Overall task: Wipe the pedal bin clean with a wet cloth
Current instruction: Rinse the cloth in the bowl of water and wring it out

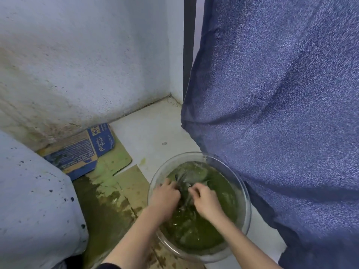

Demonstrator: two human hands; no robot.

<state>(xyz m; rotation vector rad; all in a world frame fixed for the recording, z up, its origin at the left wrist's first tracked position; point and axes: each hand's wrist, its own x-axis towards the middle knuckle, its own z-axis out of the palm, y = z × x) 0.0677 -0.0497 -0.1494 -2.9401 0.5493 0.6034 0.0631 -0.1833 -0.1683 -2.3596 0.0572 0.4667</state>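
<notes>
A clear glass bowl (161,169) stands on the floor, filled with murky green water (194,235). Both hands are in it. My left hand (165,197) and my right hand (206,200) grip a dark wet cloth (187,179) between them, half under the water. A pale grey speckled object (35,200) at the lower left may be the pedal bin; only its side shows.
Wet, stained flattened cardboard (108,183) with a blue printed panel lies on the floor left of the bowl. A stained white wall corner (97,65) stands behind. A large blue cloth (281,113) hangs at the right, close over the bowl. Pale floor (153,133) lies behind the bowl.
</notes>
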